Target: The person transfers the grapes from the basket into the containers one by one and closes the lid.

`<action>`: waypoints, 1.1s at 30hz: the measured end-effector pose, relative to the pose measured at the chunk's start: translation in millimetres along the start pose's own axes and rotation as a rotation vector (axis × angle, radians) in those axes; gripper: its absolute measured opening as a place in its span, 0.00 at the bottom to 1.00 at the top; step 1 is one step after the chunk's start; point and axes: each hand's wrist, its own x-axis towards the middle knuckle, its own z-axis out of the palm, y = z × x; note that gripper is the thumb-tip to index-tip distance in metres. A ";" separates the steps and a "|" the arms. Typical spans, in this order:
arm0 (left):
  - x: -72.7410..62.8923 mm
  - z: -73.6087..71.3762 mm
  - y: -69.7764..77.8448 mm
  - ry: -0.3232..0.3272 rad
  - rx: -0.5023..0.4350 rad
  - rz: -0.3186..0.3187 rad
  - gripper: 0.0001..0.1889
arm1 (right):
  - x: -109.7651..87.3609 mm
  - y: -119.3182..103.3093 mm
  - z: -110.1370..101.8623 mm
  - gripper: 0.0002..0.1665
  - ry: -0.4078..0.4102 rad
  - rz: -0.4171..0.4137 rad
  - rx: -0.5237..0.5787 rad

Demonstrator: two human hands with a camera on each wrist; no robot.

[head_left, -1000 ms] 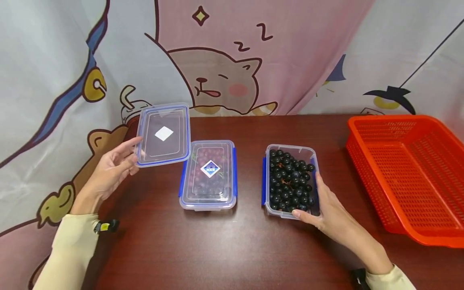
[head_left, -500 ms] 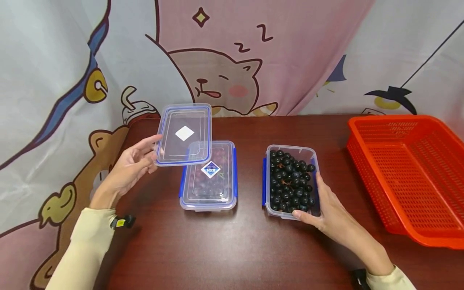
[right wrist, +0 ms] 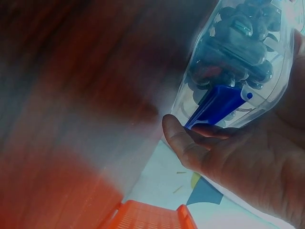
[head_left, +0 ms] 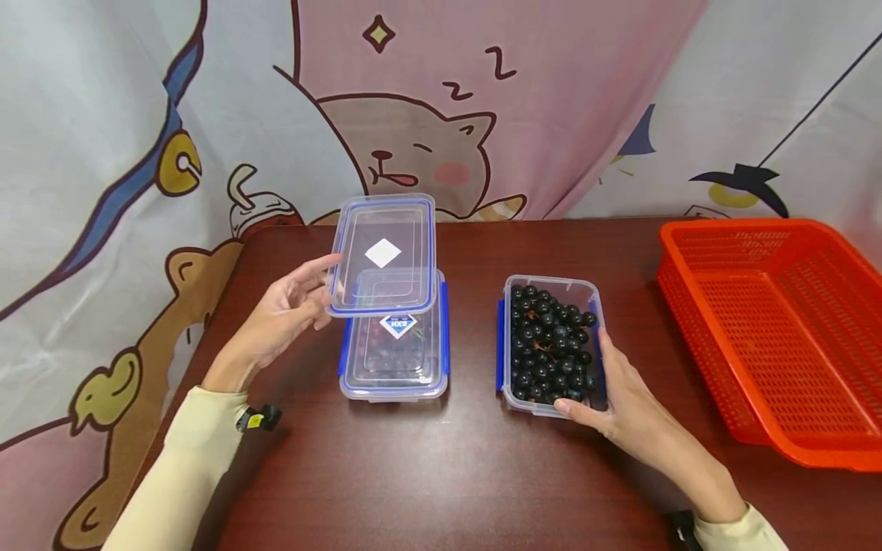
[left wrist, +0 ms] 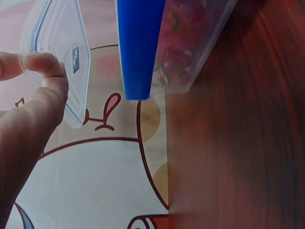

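A clear lid with a blue seal line (head_left: pixel 422 229) and a white diamond sticker is pinched at its left edge by my left hand (head_left: pixel 279 317). The lid is raised and overlaps the far part of a lidded plastic container (head_left: pixel 389 375) in the head view. Reddish fruit shows through that container's side in the left wrist view, beside its blue side clip (left wrist: pixel 139 52). To the right, an uncovered clear container (head_left: pixel 582 288) holds dark grapes (head_left: pixel 547 348). My right hand (head_left: pixel 644 421) grips its near right corner, thumb over the front rim.
An orange-red plastic basket (head_left: pixel 813 337) with slotted walls stands on the right of the dark red wooden table (head_left: pixel 441 490). Behind the table hangs a curtain (head_left: pixel 579 99) printed with cartoon animals.
My left hand has carried the lid rightward, from left of the lidded container to over its far part. The right hand and the grape container have stayed in place.
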 end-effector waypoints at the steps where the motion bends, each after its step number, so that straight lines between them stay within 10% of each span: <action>1: 1.3 3.0 -0.7 -0.004 0.007 -0.007 0.31 | -1.0 0.3 -0.4 0.82 0.001 0.001 -0.001; 33: 31.7 79.2 -12.5 -0.141 0.001 -0.013 0.34 | -3.5 -5.7 -5.5 0.79 0.007 -0.007 0.010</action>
